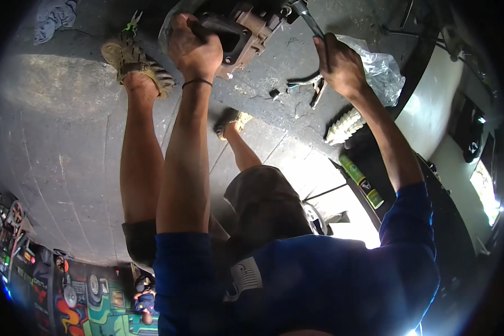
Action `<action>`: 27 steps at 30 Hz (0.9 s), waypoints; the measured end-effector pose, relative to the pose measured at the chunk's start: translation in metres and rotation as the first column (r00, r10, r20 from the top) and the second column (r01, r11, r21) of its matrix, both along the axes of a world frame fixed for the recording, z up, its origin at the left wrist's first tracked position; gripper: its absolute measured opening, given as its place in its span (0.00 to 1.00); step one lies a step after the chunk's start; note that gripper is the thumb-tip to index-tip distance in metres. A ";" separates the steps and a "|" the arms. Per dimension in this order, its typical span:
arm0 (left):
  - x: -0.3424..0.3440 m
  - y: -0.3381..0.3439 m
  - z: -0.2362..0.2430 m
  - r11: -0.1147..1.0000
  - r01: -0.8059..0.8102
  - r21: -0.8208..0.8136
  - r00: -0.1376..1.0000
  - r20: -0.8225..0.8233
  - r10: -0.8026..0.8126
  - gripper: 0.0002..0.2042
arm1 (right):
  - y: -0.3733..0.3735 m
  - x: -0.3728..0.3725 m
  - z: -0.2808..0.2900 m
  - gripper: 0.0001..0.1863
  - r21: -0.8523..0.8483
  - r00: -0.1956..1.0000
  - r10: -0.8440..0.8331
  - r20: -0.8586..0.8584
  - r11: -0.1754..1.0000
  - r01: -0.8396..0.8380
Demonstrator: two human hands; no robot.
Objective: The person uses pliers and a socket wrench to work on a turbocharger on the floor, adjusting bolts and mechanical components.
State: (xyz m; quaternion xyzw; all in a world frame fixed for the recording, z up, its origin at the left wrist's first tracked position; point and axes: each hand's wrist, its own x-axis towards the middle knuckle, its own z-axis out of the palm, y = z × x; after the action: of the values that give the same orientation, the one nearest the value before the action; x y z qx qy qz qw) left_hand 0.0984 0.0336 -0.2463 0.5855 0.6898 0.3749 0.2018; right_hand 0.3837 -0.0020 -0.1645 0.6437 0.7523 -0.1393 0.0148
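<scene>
My left hand is closed on the near side of a rusty cast metal part with a dark, bolt-holed square flange, at the top middle. My right hand grips the dark shaft of a long tool, whose upper end reaches the right side of the part; what it engages is hard to make out. Below that hand, dark-handled pliers lie on the concrete beside a small dark piece. A crumpled clear plastic bag lies to the right.
A green spray can and pale ribbed object lie right. My sandalled feet flank the work area. Green-handled pliers and a grey cloth lie upper left. Another person is at the lower left, near a painted wall.
</scene>
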 end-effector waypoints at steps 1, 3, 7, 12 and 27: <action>-0.001 0.011 0.001 1.000 -0.028 -0.007 0.999 0.018 0.028 0.06 | 0.006 -0.003 0.017 0.19 0.026 1.000 -0.005 -0.029 1.000 0.005; -0.002 0.017 0.004 0.998 -0.006 0.056 0.999 -0.039 0.009 0.06 | 0.004 -0.016 0.056 0.17 -0.090 0.984 -0.146 -0.104 0.987 0.137; -0.006 0.013 0.009 0.999 -0.047 -0.024 0.999 0.000 0.047 0.05 | -0.012 -0.039 0.037 0.19 0.355 0.798 0.130 -0.588 0.928 0.110; 0.020 0.022 0.010 1.000 -0.012 -0.010 1.000 0.011 0.013 0.05 | -0.004 0.060 -0.101 0.16 -0.021 0.958 0.144 -0.250 0.988 -0.154; 0.002 0.027 0.006 0.996 -0.031 0.082 0.999 -0.034 0.033 0.04 | 0.020 0.014 -0.029 0.19 0.095 0.996 0.027 0.084 0.995 -0.035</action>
State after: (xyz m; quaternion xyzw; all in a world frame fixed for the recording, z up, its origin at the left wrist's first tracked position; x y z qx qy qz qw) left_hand 0.1008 0.0603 -0.2402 0.5886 0.6866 0.3957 0.1596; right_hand 0.3974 0.0180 -0.1932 0.6372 0.7668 -0.0758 0.0167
